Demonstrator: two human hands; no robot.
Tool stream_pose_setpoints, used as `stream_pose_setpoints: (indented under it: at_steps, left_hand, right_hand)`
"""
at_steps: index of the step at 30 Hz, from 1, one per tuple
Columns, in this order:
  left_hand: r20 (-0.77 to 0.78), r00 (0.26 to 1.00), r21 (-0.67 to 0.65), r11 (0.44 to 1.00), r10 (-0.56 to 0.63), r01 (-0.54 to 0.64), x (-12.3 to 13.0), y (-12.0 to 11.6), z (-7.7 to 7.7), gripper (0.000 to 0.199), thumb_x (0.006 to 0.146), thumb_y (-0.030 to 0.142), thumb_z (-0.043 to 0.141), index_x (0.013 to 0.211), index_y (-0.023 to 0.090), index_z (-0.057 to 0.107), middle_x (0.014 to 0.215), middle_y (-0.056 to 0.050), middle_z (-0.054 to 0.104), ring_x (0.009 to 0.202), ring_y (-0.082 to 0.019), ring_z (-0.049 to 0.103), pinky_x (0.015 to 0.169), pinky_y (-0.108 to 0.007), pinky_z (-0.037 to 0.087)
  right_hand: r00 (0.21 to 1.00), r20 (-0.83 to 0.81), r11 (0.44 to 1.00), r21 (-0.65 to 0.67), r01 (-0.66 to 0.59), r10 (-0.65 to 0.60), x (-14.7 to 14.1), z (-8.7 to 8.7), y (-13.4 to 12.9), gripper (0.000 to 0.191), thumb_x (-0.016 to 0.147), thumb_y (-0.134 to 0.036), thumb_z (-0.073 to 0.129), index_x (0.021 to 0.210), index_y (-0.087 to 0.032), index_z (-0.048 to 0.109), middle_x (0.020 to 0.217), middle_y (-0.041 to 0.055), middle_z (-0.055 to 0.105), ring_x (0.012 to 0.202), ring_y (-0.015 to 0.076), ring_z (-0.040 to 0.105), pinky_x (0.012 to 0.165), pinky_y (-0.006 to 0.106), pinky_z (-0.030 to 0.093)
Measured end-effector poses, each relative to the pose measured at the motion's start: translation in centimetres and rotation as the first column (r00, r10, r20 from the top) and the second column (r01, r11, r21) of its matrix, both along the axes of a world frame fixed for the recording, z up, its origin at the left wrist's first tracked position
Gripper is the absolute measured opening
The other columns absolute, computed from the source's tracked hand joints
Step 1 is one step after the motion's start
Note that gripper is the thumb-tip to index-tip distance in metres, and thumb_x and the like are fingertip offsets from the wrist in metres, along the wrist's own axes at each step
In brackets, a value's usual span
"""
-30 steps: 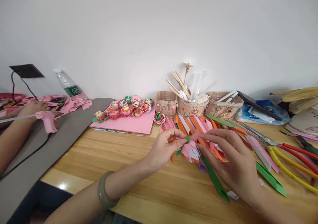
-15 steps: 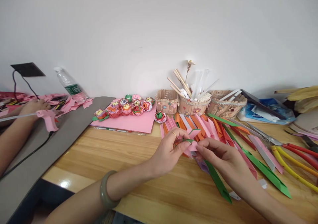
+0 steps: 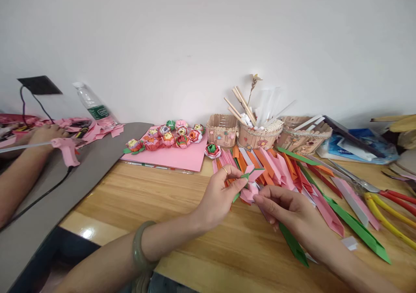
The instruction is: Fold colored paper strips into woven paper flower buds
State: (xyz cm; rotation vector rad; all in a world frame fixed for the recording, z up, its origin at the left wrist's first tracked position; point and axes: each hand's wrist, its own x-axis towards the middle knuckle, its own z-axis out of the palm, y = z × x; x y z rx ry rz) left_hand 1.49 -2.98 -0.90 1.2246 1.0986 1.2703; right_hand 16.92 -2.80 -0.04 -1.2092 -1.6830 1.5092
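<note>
A partly folded paper flower (image 3: 249, 190), pink with green pieces, is held up between my hands above the wooden table. My left hand (image 3: 224, 191), with a ring and a bracelet on that arm, pinches the flower's green part between thumb and fingers. On the flower's right side, my right hand (image 3: 282, 204) closes thumb and forefinger on a pink petal. Behind and beneath them lie folded paper strips (image 3: 266, 165) in pink, orange, red and green. A finished paper flower (image 3: 212, 150) sits beside the strips.
Several paper flowers (image 3: 168, 140) rest on a pink sheet (image 3: 162, 161). Decorated baskets (image 3: 222, 132) stand against the wall. Scissors (image 3: 367, 184) lie at right. At far left are a pink glue gun (image 3: 66, 151), a bottle (image 3: 92, 106) and another person's arm (image 3: 26, 167).
The view has shifted slightly. My left fingers have turned the paper flower, so more of its pink and green petals shows. My right hand stays at its side.
</note>
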Motion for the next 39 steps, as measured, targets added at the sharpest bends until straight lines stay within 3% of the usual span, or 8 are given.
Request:
stream_pose_setpoints:
  at_steps: [4,17,21,30,35,39]
  left_hand:
    - [0.049,0.999,-0.037,0.999,0.018,-0.016,0.0,0.0,0.0,0.007,0.076,0.02,0.053,0.071,0.016,0.05,0.069,0.001,0.054,0.068,-0.01,0.052,0.067,-0.022,0.04]
    - [0.076,0.995,-0.034,0.998,0.061,-0.058,0.0,0.1,0.0,0.012,0.075,0.025,0.056,0.072,0.015,0.051,0.068,0.0,0.054,0.065,-0.01,0.051,0.064,-0.023,0.04]
    - [0.119,0.991,-0.043,0.998,0.06,-0.055,-0.1,0.1,-0.1,0.011,0.075,0.025,0.056,0.073,0.014,0.051,0.069,0.0,0.055,0.065,-0.01,0.052,0.065,-0.024,0.04]
    - [0.171,0.983,-0.067,0.996,0.071,-0.061,-0.2,0.2,0.2,0.006,0.074,0.019,0.055,0.073,0.014,0.053,0.069,0.0,0.055,0.064,-0.009,0.051,0.063,-0.022,0.039]
    - [0.248,0.966,-0.11,0.993,0.079,-0.053,-0.1,0.3,0.1,0.012,0.07,0.024,0.061,0.071,0.014,0.054,0.066,0.001,0.055,0.061,-0.009,0.05,0.061,-0.023,0.039]
    - [0.329,0.94,-0.141,0.989,0.085,-0.04,-0.1,0.5,0.0,0.014,0.068,0.024,0.063,0.071,0.013,0.055,0.066,0.002,0.055,0.062,-0.008,0.05,0.062,-0.021,0.039]
  right_hand:
    - [1.0,0.012,0.999,-0.049,0.016,-0.016,0.0,0.1,0.0,0.03,0.069,-0.045,0.064,0.062,-0.018,0.053,0.052,-0.0051,0.044,0.046,0.0085,0.042,0.045,0.02,0.035]
    - [0.998,0.048,0.999,-0.019,0.05,-0.049,0.0,0.2,-0.2,0.034,0.067,-0.049,0.064,0.059,-0.018,0.052,0.05,-0.0048,0.044,0.043,0.0083,0.043,0.043,0.021,0.036]
    - [0.993,0.037,0.994,-0.005,0.11,-0.109,-0.3,0.3,-0.6,0.036,0.068,-0.05,0.062,0.057,-0.018,0.05,0.049,-0.0054,0.042,0.042,0.0075,0.04,0.041,0.02,0.032]
    - [0.982,0.15,0.993,0.053,0.108,-0.115,-0.4,0.3,-0.9,0.038,0.073,-0.053,0.054,0.058,-0.018,0.051,0.046,-0.0047,0.042,0.041,0.008,0.035,0.041,0.021,0.026]
    - [0.981,0.178,0.991,0.118,0.056,-0.077,-0.2,-0.1,-0.8,0.038,0.075,-0.052,0.052,0.057,-0.019,0.05,0.047,-0.0049,0.04,0.042,0.0086,0.034,0.04,0.021,0.025]
    - [0.975,0.211,0.954,0.298,0.008,-0.074,0.2,-0.7,-0.6,0.033,0.078,-0.045,0.052,0.059,-0.019,0.051,0.052,-0.0033,0.045,0.047,0.01,0.037,0.043,0.022,0.027]
